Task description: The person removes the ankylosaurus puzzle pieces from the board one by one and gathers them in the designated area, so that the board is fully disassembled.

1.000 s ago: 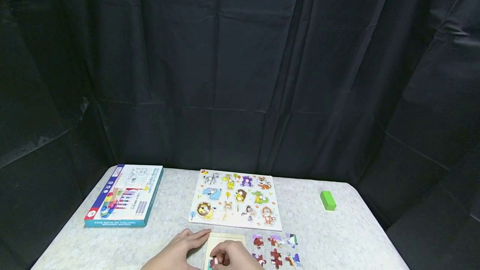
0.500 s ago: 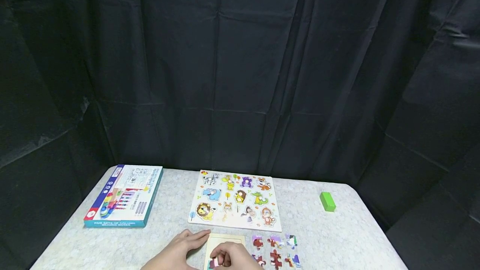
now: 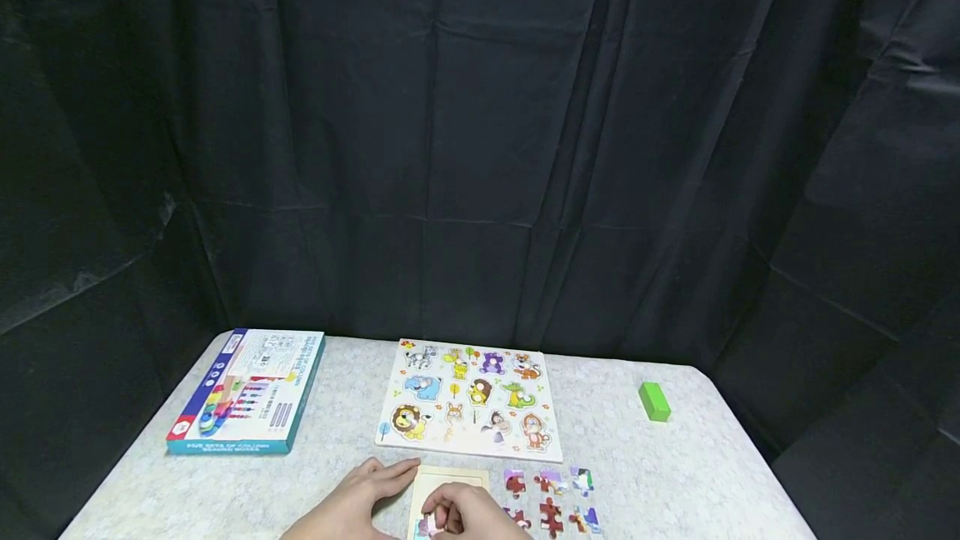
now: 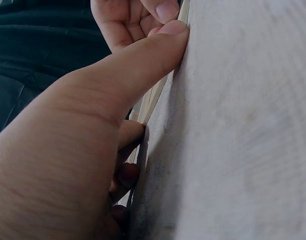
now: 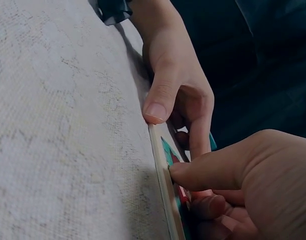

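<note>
A small wooden puzzle tray (image 3: 457, 472) lies at the near edge of the table in the head view. My left hand (image 3: 351, 505) rests along its left side, index finger stretched to the far corner. In the left wrist view, the thumb (image 4: 160, 47) presses the tray's edge. Over the tray, the curled fingers of my right hand (image 3: 476, 513) pinch a jigsaw piece (image 3: 427, 526) low in the frame, mostly hidden by the fingers. From the right wrist, red and teal printed surface (image 5: 174, 159) shows beside the thumb. Several loose jigsaw pieces (image 3: 551, 517) lie in rows to the right.
Beyond the tray lies a white animal puzzle board (image 3: 468, 447). A boxed toy set (image 3: 277, 390) sits at the back left, and a green block (image 3: 655, 402) stands at the right. Dark curtains (image 3: 480, 148) surround the table (image 3: 622, 457).
The jigsaw piece under my right fingers looks paler than before, and the right hand has shifted very slightly. My left hand stays at the tray's side.
</note>
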`<state>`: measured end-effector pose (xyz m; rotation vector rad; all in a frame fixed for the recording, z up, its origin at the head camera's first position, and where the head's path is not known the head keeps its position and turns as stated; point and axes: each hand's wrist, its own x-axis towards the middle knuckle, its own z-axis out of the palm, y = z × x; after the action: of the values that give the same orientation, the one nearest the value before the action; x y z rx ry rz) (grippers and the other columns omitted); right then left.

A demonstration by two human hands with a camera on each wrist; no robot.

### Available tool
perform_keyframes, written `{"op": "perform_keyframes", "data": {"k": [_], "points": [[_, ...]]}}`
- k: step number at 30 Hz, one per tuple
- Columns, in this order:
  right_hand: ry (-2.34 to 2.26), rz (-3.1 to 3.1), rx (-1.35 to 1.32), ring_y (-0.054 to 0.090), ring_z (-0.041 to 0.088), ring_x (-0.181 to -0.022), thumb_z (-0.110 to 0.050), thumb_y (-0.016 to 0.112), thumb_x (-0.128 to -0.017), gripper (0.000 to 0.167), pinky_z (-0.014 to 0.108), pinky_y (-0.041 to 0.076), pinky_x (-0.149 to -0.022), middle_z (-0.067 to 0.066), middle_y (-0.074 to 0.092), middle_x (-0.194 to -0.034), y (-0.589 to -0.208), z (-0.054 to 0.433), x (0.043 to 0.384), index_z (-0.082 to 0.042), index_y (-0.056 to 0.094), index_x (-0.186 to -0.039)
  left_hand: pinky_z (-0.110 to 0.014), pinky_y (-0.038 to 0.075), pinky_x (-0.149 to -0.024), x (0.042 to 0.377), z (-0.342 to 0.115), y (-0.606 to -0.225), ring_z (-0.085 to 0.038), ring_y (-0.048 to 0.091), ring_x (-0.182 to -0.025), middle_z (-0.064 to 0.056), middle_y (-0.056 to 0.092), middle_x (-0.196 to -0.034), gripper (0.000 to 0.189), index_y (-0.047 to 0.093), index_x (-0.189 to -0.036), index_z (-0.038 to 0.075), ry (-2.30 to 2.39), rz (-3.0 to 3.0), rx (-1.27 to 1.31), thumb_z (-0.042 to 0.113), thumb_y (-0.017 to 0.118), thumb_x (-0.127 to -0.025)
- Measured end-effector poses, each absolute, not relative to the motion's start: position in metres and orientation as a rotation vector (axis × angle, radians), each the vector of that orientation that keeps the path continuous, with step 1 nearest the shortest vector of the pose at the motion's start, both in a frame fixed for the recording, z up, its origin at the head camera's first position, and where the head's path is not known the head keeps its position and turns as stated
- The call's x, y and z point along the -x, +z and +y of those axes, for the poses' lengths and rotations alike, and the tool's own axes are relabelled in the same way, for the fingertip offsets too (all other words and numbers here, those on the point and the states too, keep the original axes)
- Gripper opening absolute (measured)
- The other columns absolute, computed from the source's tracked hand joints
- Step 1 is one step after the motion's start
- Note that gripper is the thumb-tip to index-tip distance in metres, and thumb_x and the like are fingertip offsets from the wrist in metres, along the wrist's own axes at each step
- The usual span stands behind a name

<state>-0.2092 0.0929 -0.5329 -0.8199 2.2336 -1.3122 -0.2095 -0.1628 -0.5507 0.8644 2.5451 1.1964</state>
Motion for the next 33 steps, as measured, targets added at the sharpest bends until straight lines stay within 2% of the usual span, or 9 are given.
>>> {"op": "perform_keyframes", "data": {"k": [7, 11, 14, 19, 25, 33], "points": [[-1.304, 2.210, 0.858, 0.044, -0.005, -0.061, 0.014, 0.070, -0.084, 0.027, 0.013, 0.036, -0.060, -0.016, 0.053, -0.080, -0.5328, 0.0949, 0.2114, 0.000, 0.069, -0.107, -0.022, 0.037, -0.075, 0.2103, -0.1621, -0.5505, -0.001, 0.039, -0.090, 0.001, 0.051, -0.163, 0.095, 0.056, -0.154, 0.010, 1.204, 2.530, -0.843, 0.055, 0.092, -0.079], [-1.350, 2.169, 0.814, 0.043, -0.003, -0.060, 0.005, 0.076, -0.087, 0.023, 0.014, 0.036, -0.060, -0.012, 0.053, -0.083, -0.5340, 0.0968, 0.2130, -0.003, 0.067, -0.107, -0.023, 0.038, -0.075, 0.2106, -0.1622, -0.5508, -0.001, 0.039, -0.090, 0.000, 0.050, -0.163, 0.095, 0.057, -0.154, 0.011, 1.203, 2.528, -0.840, 0.055, 0.092, -0.078], [-1.369, 2.155, 0.799, 0.044, -0.004, -0.059, -0.002, 0.081, -0.086, 0.026, 0.014, 0.036, -0.059, -0.011, 0.054, -0.085, -0.5356, 0.0973, 0.2142, -0.004, 0.067, -0.107, -0.022, 0.038, -0.076, 0.2104, -0.1623, -0.5505, 0.000, 0.039, -0.091, -0.001, 0.050, -0.163, 0.095, 0.057, -0.154, 0.010, 1.204, 2.530, -0.849, 0.054, 0.092, -0.078], [-1.374, 2.160, 0.837, 0.045, -0.005, -0.060, -0.003, 0.083, -0.084, 0.028, 0.014, 0.037, -0.059, -0.014, 0.055, -0.086, -0.5371, 0.0969, 0.2148, -0.006, 0.066, -0.107, -0.022, 0.038, -0.075, 0.2104, -0.1620, -0.5497, 0.000, 0.039, -0.091, -0.002, 0.050, -0.163, 0.095, 0.057, -0.154, 0.010, 1.212, 2.531, -0.859, 0.053, 0.093, -0.078], [-1.362, 2.172, 0.849, 0.046, -0.005, -0.060, 0.000, 0.082, -0.084, 0.027, 0.014, 0.038, -0.060, -0.015, 0.055, -0.084, -0.5355, 0.0974, 0.2142, -0.002, 0.069, -0.107, -0.021, 0.036, -0.073, 0.2103, -0.1623, -0.5506, -0.001, 0.039, -0.089, 0.000, 0.051, -0.163, 0.096, 0.057, -0.154, 0.010, 1.215, 2.529, -0.848, 0.054, 0.093, -0.078], [-1.319, 2.189, 0.815, 0.046, -0.004, -0.061, -0.004, 0.082, -0.086, 0.025, 0.014, 0.039, -0.064, -0.015, 0.055, -0.082, -0.5331, 0.0956, 0.2144, 0.004, 0.073, -0.109, -0.019, 0.036, -0.073, 0.2101, -0.1631, -0.5533, 0.002, 0.038, -0.090, -0.003, 0.051, -0.162, 0.094, 0.056, -0.154, 0.007, 1.212, 2.551, -0.924, 0.053, 0.092, -0.079]]}}
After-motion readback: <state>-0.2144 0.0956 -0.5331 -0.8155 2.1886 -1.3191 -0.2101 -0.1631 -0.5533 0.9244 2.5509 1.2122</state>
